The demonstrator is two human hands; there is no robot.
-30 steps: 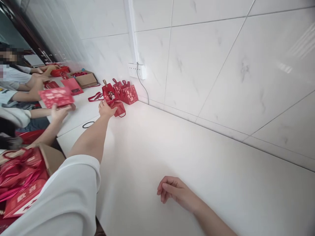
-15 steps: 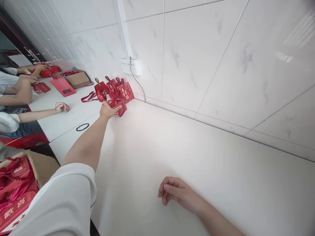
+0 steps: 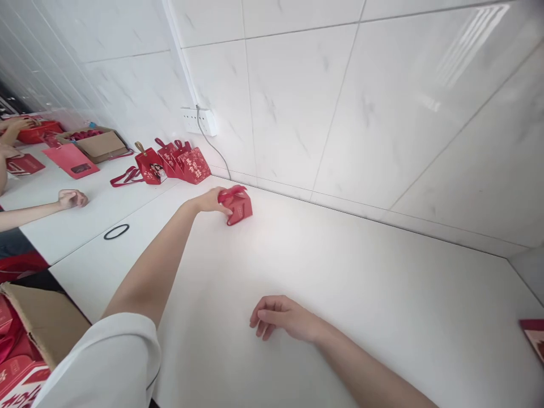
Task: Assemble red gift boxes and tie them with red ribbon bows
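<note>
Gripping is done by the left hand (image 3: 211, 199) only: small red card box (image 3: 243, 209) with ribbon bow (image 3: 233, 193) is pinched from one side, probably so the bow isn't crushed, near smooth white tabletop's (image 3: 340, 272) back edge; right hand (image 3: 278, 317) is held loosely curled, empty

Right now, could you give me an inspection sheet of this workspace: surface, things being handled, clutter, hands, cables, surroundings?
Surface: white table, with a seam toward the left.
Job's things: small red box with ribbon bow; red gift boxes grouped near the wall.
Clutter: black ring near the seam.
Hands: left hand grips the small red box; right hand loosely curled, nothing visible in it.
Cables: grey cable hanging from the socket strip.
Surroundings: tiled wall; at left, another person's hand and an open carton.
</note>
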